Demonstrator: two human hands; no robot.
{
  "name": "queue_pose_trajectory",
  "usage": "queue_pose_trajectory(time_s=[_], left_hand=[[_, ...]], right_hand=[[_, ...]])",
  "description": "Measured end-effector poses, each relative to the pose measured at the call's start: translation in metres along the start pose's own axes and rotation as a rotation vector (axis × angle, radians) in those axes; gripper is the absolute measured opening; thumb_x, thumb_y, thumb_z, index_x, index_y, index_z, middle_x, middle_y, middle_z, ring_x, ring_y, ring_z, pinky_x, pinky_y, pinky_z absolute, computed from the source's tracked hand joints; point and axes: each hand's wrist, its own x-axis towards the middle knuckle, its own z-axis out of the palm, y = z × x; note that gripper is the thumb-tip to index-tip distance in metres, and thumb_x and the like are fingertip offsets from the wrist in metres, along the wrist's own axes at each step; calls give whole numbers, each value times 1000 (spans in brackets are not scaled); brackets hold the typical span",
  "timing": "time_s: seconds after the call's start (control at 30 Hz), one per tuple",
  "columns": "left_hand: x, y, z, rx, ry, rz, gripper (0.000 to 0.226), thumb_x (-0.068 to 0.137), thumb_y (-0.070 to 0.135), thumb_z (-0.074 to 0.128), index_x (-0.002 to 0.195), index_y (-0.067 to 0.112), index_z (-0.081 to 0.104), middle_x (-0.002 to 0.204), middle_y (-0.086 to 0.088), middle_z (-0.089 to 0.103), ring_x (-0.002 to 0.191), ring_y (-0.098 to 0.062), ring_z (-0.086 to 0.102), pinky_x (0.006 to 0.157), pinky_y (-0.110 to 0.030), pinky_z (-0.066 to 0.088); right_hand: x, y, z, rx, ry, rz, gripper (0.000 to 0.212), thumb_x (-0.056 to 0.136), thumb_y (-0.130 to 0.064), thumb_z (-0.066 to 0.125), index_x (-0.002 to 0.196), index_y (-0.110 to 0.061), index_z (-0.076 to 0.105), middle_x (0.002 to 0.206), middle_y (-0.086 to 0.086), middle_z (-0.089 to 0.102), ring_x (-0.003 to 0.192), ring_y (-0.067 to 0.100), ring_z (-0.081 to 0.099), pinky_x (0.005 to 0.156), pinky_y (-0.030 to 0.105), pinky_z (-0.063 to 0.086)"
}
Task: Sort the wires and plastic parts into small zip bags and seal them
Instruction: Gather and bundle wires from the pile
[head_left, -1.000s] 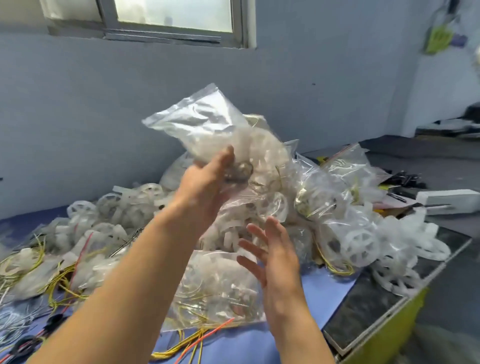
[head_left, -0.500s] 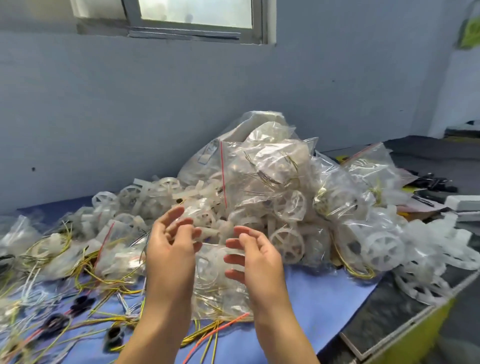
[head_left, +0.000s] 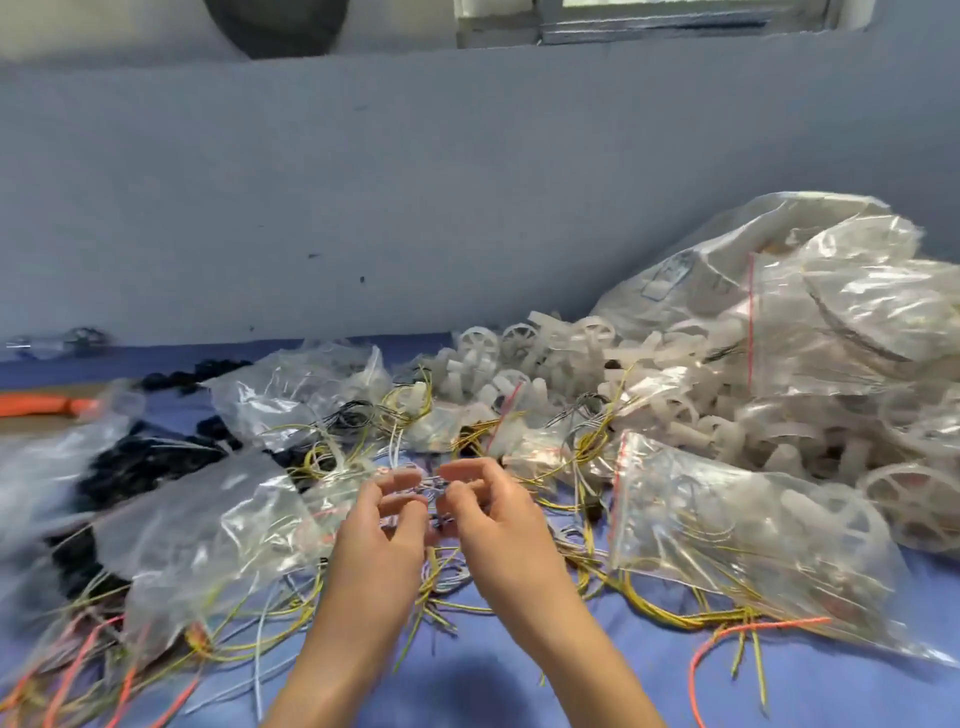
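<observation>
My left hand (head_left: 384, 530) and my right hand (head_left: 493, 519) meet over the blue table cover (head_left: 467, 686). Their curled fingertips pinch a small bundle of thin grey wires (head_left: 435, 488) between them. Loose yellow, white and orange wires (head_left: 675, 616) lie tangled around and under my hands. A clear zip bag with a red seal (head_left: 727, 535), holding wires and white parts, lies just to the right. To the left lies another clear bag (head_left: 208, 535). White plastic wheels and parts (head_left: 545, 358) are heaped behind.
Filled clear bags (head_left: 831, 312) are stacked high at the right against the grey wall. Black parts (head_left: 145, 462) are piled at the left under more bags. An orange object (head_left: 41, 404) lies at the far left edge.
The view has swung left and down. The bag I held up a second ago now lies on the right pile. Both hands have dropped to the table and closed on the thin wires.
</observation>
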Motion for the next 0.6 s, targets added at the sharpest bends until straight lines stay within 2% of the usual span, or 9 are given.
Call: queue_pose_trajectory(time_s=[0.13, 0.27, 0.37, 0.43, 0.5, 0.6], left_hand=[[12, -20, -78, 305, 183, 55, 17, 92, 11, 53, 94, 25, 62, 84, 5, 68, 73, -11, 65, 70, -33, 50], [22, -24, -147, 413, 461, 26, 18, 89, 8, 52, 100, 17, 63, 92, -5, 67, 84, -24, 61, 74, -29, 42], [24, -23, -196, 502, 710, 41, 20, 89, 13, 52, 104, 17, 64, 101, -10, 66, 96, -31, 60, 83, -37, 46], [23, -28, -229, 623, 822, -12, 23, 89, 17, 52, 110, 15, 63, 111, -18, 62, 107, -38, 54, 90, -43, 42], [19, -38, -257, 778, 836, -168, 35, 90, 22, 52, 123, 14, 58, 126, -22, 54, 118, -41, 46, 99, -47, 35], [16, -54, -288, 995, 737, -411, 50, 92, 33, 49, 139, 16, 43, 143, -23, 36, 134, -42, 29, 112, -54, 18]], right_hand=[[2, 6, 65, -103, -62, -14, 16, 95, -21, 52, 103, -28, 63, 88, -7, 67, 77, 11, 62, 80, 38, 53], [-4, 13, 122, -240, -163, -110, 20, 94, -20, 53, 111, -30, 61, 108, -9, 63, 88, 0, 60, 87, 27, 48], [-11, 17, 153, -405, -218, -258, 39, 92, -26, 57, 129, -35, 50, 129, -10, 46, 76, 3, 59, 85, 33, 48], [-15, 19, 169, -526, -297, -353, 53, 91, -32, 58, 140, -40, 37, 146, -12, 30, 82, 11, 63, 82, 35, 50], [-19, 21, 183, -660, -386, -408, 57, 93, -39, 55, 143, -46, 27, 154, -17, 15, 95, 18, 65, 79, 36, 51], [-26, 24, 198, -775, -441, -441, 51, 97, -44, 46, 139, -51, 17, 155, -21, 10, 98, 20, 65, 74, 37, 48]])
